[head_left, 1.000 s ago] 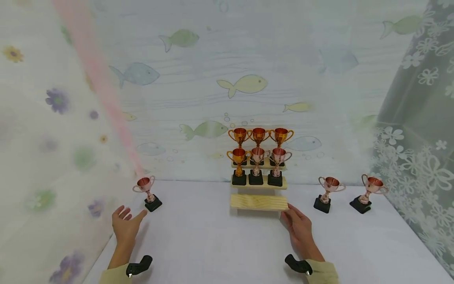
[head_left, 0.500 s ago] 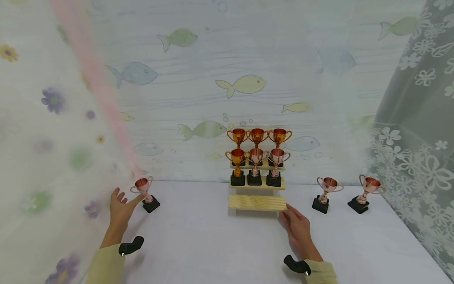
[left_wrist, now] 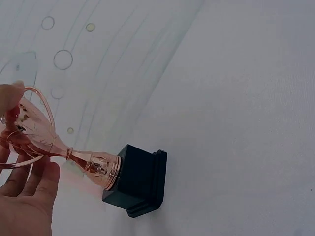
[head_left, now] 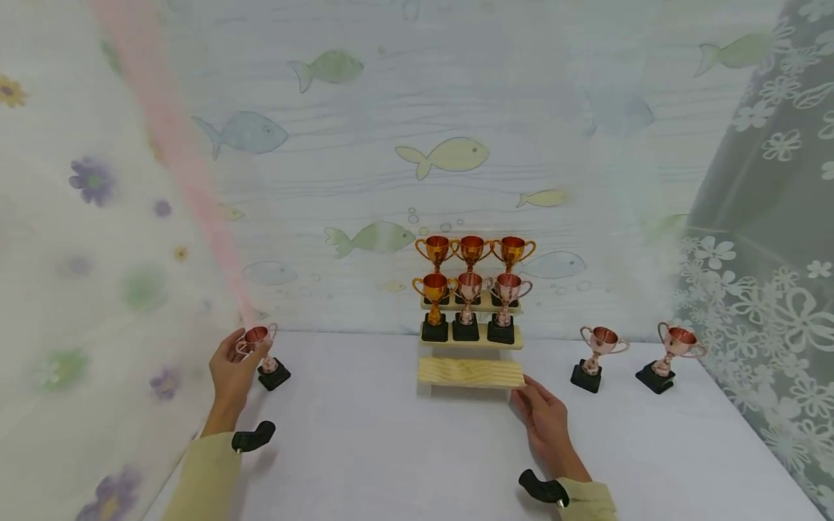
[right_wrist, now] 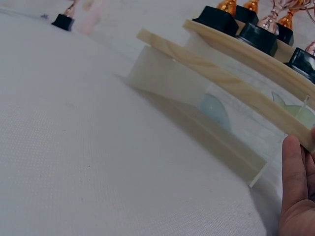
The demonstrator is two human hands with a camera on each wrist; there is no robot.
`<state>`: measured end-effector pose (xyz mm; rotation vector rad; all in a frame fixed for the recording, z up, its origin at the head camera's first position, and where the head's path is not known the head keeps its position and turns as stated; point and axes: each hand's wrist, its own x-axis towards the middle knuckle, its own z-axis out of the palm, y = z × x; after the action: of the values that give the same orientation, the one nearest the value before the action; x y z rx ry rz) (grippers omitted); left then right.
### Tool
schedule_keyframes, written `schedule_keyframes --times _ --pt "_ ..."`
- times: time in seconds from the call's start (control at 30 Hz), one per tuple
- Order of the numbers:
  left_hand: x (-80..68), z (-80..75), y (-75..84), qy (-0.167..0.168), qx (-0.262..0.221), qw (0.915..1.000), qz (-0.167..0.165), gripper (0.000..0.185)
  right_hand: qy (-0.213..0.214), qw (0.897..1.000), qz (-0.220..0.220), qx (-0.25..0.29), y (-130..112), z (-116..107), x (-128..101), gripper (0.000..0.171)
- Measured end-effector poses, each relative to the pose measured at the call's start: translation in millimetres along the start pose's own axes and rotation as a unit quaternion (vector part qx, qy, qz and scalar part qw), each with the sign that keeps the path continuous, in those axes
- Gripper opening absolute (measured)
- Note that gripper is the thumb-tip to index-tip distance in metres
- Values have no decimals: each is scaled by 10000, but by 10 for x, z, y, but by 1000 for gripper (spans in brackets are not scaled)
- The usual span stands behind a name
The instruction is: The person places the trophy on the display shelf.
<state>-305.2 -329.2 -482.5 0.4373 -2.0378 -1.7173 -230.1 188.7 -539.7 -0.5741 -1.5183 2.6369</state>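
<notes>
— Where is the left hand [head_left: 233, 369]?
— At the desk's [head_left: 391, 449] far left, fingers [left_wrist: 29, 184] curled round the bowl of a copper cup [head_left: 260, 349], thumb on its rim. Its black base [left_wrist: 139, 179] sits on the desk.
— And the right hand [head_left: 546, 420]?
— Flat, fingers straight, touching the right end of the stand's [head_left: 470, 371] lowest step.
— Any writing?
— None readable. Six cups fill the upper steps; two more [head_left: 594, 357] [head_left: 667, 357] stand right.
</notes>
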Motion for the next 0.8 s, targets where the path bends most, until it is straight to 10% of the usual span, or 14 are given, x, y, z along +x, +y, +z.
schedule_keyframes --times 0.8 --pt "-222 53 20 261 162 9974 651 51 125 9999 -13 111 39 7 15 55"
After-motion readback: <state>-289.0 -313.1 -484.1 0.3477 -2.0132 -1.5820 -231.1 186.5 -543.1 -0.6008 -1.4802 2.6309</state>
